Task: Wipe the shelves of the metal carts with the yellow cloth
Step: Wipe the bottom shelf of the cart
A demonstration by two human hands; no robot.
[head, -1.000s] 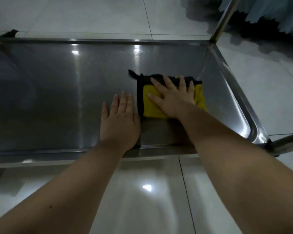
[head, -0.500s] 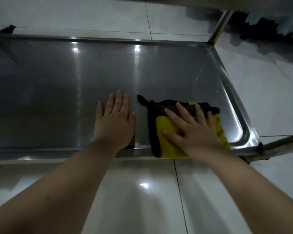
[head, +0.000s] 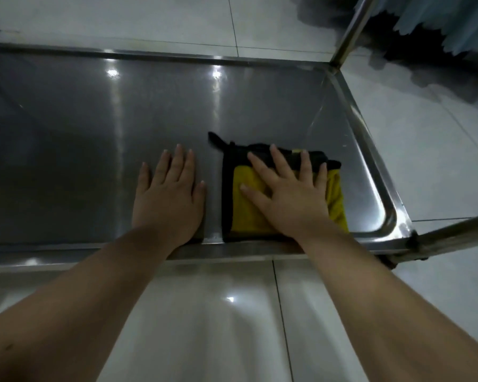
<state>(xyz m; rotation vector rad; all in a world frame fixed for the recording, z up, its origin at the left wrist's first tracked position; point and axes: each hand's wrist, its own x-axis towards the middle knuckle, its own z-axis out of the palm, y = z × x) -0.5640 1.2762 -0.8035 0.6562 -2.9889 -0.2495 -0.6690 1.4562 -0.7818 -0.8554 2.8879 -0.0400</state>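
A folded yellow cloth [head: 244, 213] with a black border lies on the low metal cart shelf [head: 94, 139], close to its near right corner. My right hand [head: 290, 194] presses flat on the cloth with its fingers spread. My left hand [head: 169, 197] rests flat on the bare steel just left of the cloth, fingers straight, wrist over the shelf's front rim.
The shelf has a raised rim all round. Cart posts stand at the far right corner [head: 351, 31] and near right corner [head: 453, 232]. Glossy white floor tiles [head: 218, 312] surround the cart. A pale blue fabric [head: 453, 20] hangs at top right.
My right hand drew the cloth from mid-shelf toward the front rim, then edged it slightly back away from the rim. My left hand stayed in place.
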